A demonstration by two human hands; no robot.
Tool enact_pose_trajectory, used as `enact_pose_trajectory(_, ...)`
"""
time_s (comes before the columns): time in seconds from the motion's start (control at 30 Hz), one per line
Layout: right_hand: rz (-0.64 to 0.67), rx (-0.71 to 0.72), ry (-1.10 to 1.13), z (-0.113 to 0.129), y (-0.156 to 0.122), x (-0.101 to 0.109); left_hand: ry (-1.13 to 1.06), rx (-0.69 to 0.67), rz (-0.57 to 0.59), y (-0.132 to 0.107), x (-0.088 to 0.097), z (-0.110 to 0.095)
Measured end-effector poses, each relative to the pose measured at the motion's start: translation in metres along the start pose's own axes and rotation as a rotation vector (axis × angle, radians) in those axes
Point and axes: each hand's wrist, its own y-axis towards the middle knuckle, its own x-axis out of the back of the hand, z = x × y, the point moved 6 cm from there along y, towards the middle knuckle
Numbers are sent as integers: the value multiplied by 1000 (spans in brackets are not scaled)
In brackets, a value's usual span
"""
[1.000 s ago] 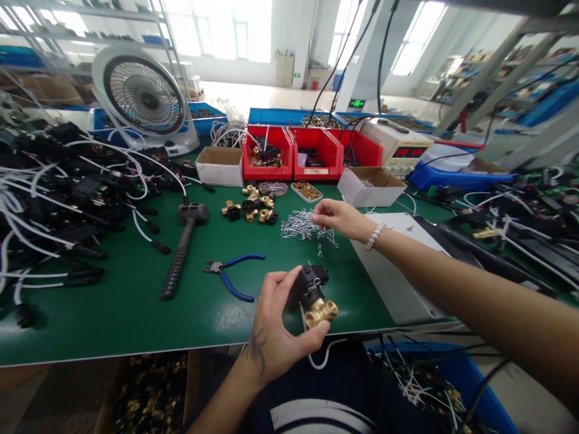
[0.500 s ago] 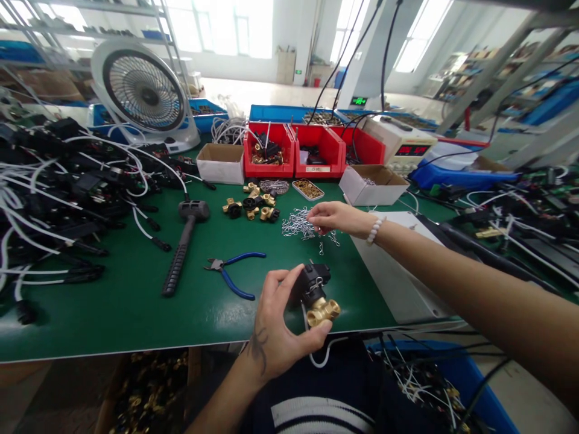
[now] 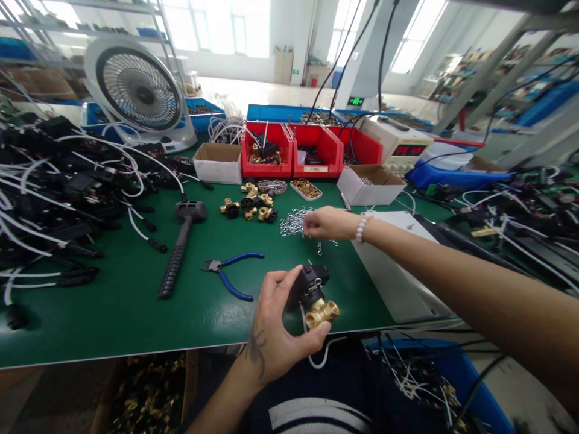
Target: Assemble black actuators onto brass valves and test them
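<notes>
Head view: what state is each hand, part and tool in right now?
Left hand, closed around the valve.
Valve, black top up, brass body below, held clear of the green mat.
Right hand, fingertips on the wire clips; pinch unclear.
Pliers, lying flat, handles apart, untouched.
Mallet, lying flat, untouched.
Power supply, display lit red.

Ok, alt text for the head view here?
The person's left hand holds a brass valve with a black plastic top over the near edge of the green bench mat, while the right hand rests on a loose pile of silver wire clips. Blue-handled pliers and a black mallet lie to the left.
</notes>
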Motion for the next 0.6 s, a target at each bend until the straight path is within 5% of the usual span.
enact_pose_trajectory(0.2,-215,-292,77,-82,-3,61,-7,-6,1,2,-1,-2)
enact_pose_trajectory(0.37,-223,-498,146,-131,1,48,5,-18,6,1,-1,-2)
enact_pose_trajectory(0.6,-236,-569,529,-142,-3,30,6,-23,15,0,0,-2)
